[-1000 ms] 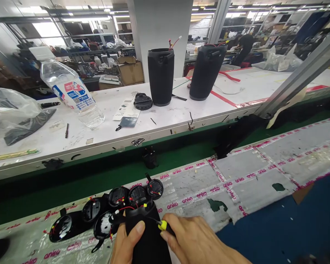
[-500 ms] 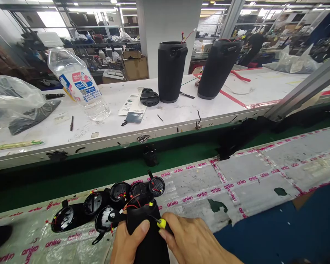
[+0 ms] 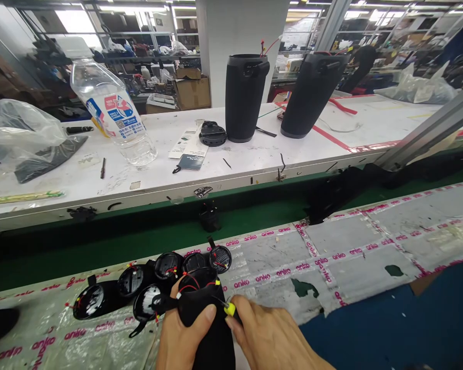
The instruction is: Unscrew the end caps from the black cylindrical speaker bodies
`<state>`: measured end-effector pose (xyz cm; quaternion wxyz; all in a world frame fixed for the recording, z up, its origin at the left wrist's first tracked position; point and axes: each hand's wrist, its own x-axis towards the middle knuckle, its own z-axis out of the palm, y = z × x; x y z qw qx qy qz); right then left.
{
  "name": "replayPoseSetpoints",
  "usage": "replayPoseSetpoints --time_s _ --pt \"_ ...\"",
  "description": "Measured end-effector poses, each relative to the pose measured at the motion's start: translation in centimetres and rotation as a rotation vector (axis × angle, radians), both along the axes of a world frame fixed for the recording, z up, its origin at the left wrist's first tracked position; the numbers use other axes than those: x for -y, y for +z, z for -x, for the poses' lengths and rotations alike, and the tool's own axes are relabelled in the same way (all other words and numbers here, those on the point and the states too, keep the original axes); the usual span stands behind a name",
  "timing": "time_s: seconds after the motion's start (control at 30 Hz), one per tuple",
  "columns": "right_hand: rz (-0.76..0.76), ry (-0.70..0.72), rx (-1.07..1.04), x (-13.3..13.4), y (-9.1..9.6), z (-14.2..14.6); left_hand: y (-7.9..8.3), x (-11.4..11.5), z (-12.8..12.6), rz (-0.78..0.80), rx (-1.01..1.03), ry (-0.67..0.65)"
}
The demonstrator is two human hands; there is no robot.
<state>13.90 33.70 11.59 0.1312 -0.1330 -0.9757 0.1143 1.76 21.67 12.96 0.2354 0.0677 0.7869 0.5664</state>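
Note:
My left hand is wrapped round a black fabric-covered speaker shell at the bottom of the view, thumb across its front. Red and black wires with small yellow plugs show at its open top. My right hand pinches a yellow connector on a wire at the shell's right rim. Several round black end caps with wires lie just behind the shell on the taped grey surface.
A green conveyor belt runs between my surface and a white bench. On the bench stand two tall black speaker shells, a water bottle, a plastic bag, a black cap and leaflets.
The view has tilted and shifted slightly. My hands and the shell sit a little further left and up in frame. My left fingers now curl over the shell's rim.

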Motion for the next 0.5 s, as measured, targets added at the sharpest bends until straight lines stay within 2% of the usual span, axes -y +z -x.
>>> replayPoseSetpoints --time_s 0.07,0.13,0.27,0.37,0.43,0.5 --pt "-0.1 -0.078 -0.002 0.8 -0.6 0.1 -0.2 0.0 0.0 0.065 -0.1 0.007" --pt "-0.15 -0.099 0.036 1.2 -0.8 0.1 -0.3 0.0 0.0 0.111 -0.182 0.014" --pt "-0.115 0.019 0.154 1.0 -0.2 0.4 -0.4 -0.1 0.0 0.152 -0.256 0.045" --pt "-0.1 0.052 0.196 0.6 0.1 0.8 -0.3 -0.1 0.4 0.181 -0.278 0.038" --pt "-0.077 0.049 0.154 0.8 0.0 1.0 -0.2 -0.1 0.7 0.19 -0.269 0.031" --pt "-0.015 -0.002 0.023 1.3 0.0 1.1 0.1 0.1 0.9 0.136 -0.173 0.06"
